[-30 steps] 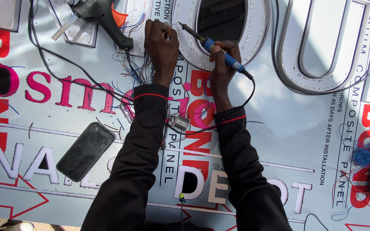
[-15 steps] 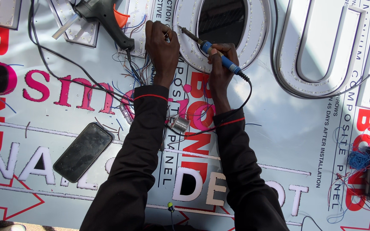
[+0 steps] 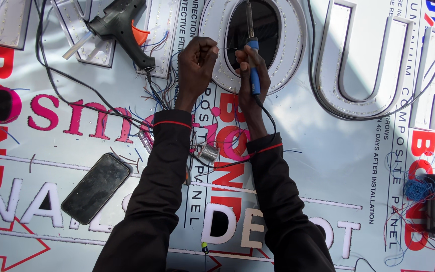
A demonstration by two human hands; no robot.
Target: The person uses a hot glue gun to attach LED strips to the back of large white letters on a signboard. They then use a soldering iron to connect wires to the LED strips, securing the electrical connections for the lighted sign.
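Head view, soldering iron (image 3: pixel 251 60) tip blurred, left fingers (image 3: pixel 208 52) hiding thin wire

A black glue gun (image 3: pixel 119 25) with an orange trigger lies at upper left. A dark smartphone (image 3: pixel 96 188) rests face up at lower left. A U-shaped channel letter (image 3: pixel 363 60) sits at upper right; blue wire (image 3: pixel 419 190), probably coiled, lies at right.

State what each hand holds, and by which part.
Right hand grips the soldering iron by its blue handle. Left hand pinches a thin wire at its end.
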